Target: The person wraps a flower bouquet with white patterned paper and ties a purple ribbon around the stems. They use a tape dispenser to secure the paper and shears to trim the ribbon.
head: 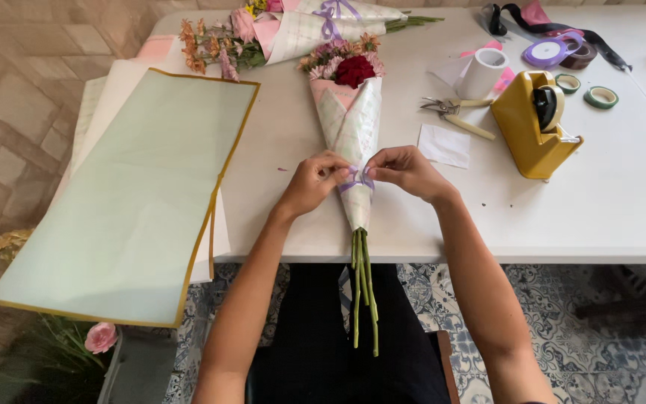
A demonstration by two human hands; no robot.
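Note:
A bouquet (353, 112) wrapped in pale patterned paper lies on the white table (607, 202), with a dark red flower and pink blooms at the far end and green stems (364, 292) hanging over the near edge. A thin purple ribbon (358, 179) circles the narrow part of the wrap. My left hand (315, 182) pinches the ribbon from the left. My right hand (405, 170) pinches it from the right. Both hands meet at the knot.
Pale green wrapping sheets (136, 187) with gold edges overhang the table's left side. A second wrapped bouquet (293, 26) lies at the back. To the right are a yellow tape dispenser (530, 123), pliers (454, 111), a white roll (481, 72), tape rolls (600, 96) and ribbon spools (547, 52).

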